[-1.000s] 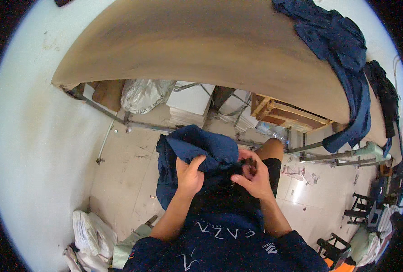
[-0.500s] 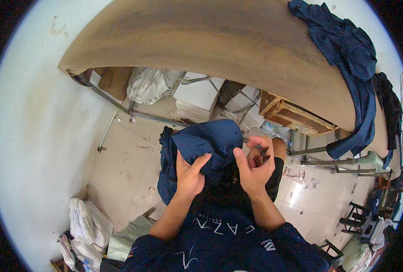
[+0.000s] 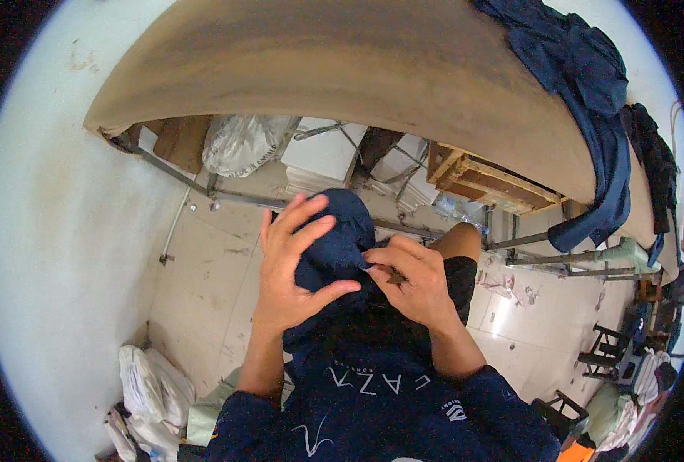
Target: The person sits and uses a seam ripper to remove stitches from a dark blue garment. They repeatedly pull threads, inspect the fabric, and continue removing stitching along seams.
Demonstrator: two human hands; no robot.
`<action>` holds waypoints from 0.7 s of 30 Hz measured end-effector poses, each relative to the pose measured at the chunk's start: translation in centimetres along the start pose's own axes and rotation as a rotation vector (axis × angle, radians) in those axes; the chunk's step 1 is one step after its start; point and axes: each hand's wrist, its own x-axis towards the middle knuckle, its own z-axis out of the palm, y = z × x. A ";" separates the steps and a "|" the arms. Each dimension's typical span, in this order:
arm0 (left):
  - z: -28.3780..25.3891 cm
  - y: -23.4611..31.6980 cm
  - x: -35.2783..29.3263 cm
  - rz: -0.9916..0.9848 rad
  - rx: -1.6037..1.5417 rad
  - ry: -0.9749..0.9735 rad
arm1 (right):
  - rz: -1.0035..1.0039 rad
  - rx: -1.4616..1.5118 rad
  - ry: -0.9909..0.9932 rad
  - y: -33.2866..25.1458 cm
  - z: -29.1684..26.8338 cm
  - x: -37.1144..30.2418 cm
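Note:
A navy blue piece of cloth (image 3: 340, 223) lies bunched over my lap. My left hand (image 3: 292, 262) is over its left side, fingers spread and thumb stretched out, gripping nothing. At the cloth's right edge, my right hand (image 3: 411, 277) is closed, with thumb and index finger pinching the fabric. Part of a small dark tool shows inside that hand; its kind is hard to make out. The lower part of the cloth blends into my dark shirt and shorts.
A long table with a brown cover (image 3: 342, 61) stands ahead, with navy garments (image 3: 580, 85) draped over its right end. Beneath it are white stacks (image 3: 319, 154), a clear plastic bag (image 3: 242, 146) and a wooden drawer (image 3: 496, 181). White sacks (image 3: 153, 389) sit at lower left, dark stools (image 3: 607, 350) at right.
My left hand has let go of the cloth's edge and spread its fingers. My right hand has moved left and down and now pinches the cloth.

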 end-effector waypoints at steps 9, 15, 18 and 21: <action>-0.1 1.4 0.6 -0.063 -0.142 -0.042 | 0.046 0.058 -0.022 -0.2 -1.1 0.5; 2.1 1.1 -0.5 0.149 -0.025 0.236 | 0.428 0.213 0.040 -1.4 -0.7 -0.2; 2.5 0.6 -0.9 0.228 0.014 0.263 | 0.339 0.258 0.108 -1.4 -0.9 -0.5; 2.8 0.0 -1.4 0.266 0.036 0.292 | 0.227 0.148 0.038 -1.4 -2.1 -0.5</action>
